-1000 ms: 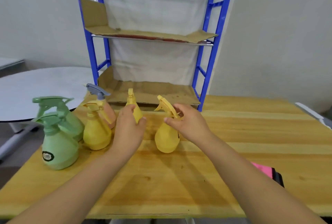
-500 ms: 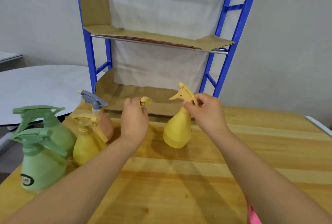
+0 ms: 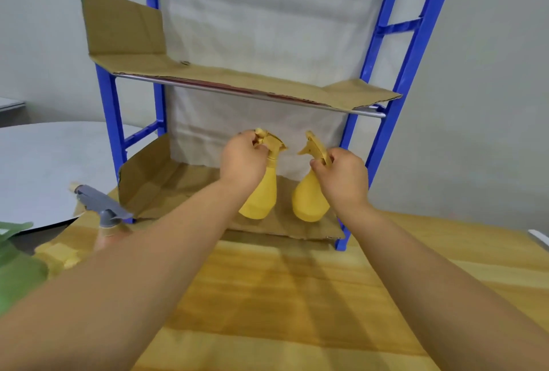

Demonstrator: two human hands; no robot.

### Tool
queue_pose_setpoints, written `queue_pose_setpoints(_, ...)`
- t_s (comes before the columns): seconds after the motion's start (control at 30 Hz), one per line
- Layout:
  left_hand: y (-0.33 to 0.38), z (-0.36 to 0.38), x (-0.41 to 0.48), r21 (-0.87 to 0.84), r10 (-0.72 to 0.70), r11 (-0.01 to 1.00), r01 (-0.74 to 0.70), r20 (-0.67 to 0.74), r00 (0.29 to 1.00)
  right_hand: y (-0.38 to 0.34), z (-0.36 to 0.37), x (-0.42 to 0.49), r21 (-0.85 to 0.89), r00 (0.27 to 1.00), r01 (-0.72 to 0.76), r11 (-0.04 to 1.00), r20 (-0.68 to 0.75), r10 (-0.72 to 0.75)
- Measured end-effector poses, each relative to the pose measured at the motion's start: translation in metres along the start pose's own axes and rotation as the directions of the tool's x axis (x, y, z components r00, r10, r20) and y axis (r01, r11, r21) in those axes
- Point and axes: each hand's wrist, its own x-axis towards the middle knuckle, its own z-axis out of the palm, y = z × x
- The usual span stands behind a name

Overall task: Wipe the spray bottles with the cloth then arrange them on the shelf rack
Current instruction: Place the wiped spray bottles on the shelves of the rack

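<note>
Left hand [image 3: 243,159]: fingers curled round the trigger head of the left yellow bottle [image 3: 261,195]. Right hand [image 3: 341,174]: pinching the neck and trigger of the right yellow bottle [image 3: 309,201]. Both bottles hang upright under my hands, long axis vertical. They are side by side, just apart, with nozzles facing each other.

Key relation: both bases are at the cardboard liner [image 3: 166,186] of the lower shelf, in the right half of the shelf rack [image 3: 416,43]. The right bottle is near the right blue upright. I can't tell whether the bases touch the liner or sit just above it. Each hand is directly over its own bottle and my arms aren't crossed, so I judge the next move is straight down, then let go. The upper shelf [image 3: 237,76] is well above my knuckles.

Materials:
- Bottles: smooth matte yellow plastic, pear-shaped bodies tapering to thin necks.
- Liner: creased corrugated cardboard with a ragged front edge, so a bottle could rock on it.
- Rack: blue painted metal with a pale fabric back.
- Counter [image 3: 297,296]: pale wood planks.

Not yet shelved, at the counter's left: a grey-trigger bottle [image 3: 104,210] and a green bottle [image 3: 17,275], blurred at the frame edge.
</note>
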Motion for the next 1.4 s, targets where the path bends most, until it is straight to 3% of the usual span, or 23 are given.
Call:
queue_pose_setpoints(0.13,-0.012,0.027,0.025,-0.073,-0.046,0.996,0.049,0.043,0.998,0.013,0.015,0.022,-0.064,1.000,0.024,0.998,0.019,-0.022)
queue_pose_setpoints(0.43,-0.023,0.076,0.031,-0.110,-0.083,0.991,0.076,-0.065,0.994,0.029,0.037,0.034,-0.205,0.994,0.107,0.973,0.058,-0.097)
queue_pose_setpoints(0.7,-0.013,0.067,0.022,-0.026,-0.149,0.989,0.148,-0.048,0.988,0.028,0.021,0.029,-0.239,0.986,0.086,0.967,0.161,-0.048)
queue_pose_setpoints(0.87,-0.009,0.042,0.004,-0.009,-0.204,0.979,0.204,0.012,0.979,0.018,0.004,0.002,-0.211,0.983,0.095,0.973,0.175,-0.058)
queue_pose_setpoints(1.03,0.003,0.002,-0.035,-0.101,-0.237,0.966,0.239,0.027,0.971,-0.005,-0.009,-0.030,-0.142,0.983,0.096,0.985,0.167,-0.072)
queue_pose_setpoints(1.2,0.019,-0.066,-0.088,-0.238,-0.167,0.955,0.179,0.071,0.983,-0.050,-0.002,-0.068,0.005,0.951,0.124,0.992,0.285,-0.120)
queue_pose_setpoints(1.4,0.006,-0.146,-0.140,-0.192,-0.161,0.967,0.166,0.040,0.986,-0.108,0.031,-0.108,0.170,0.899,0.107,0.980,0.403,-0.169)
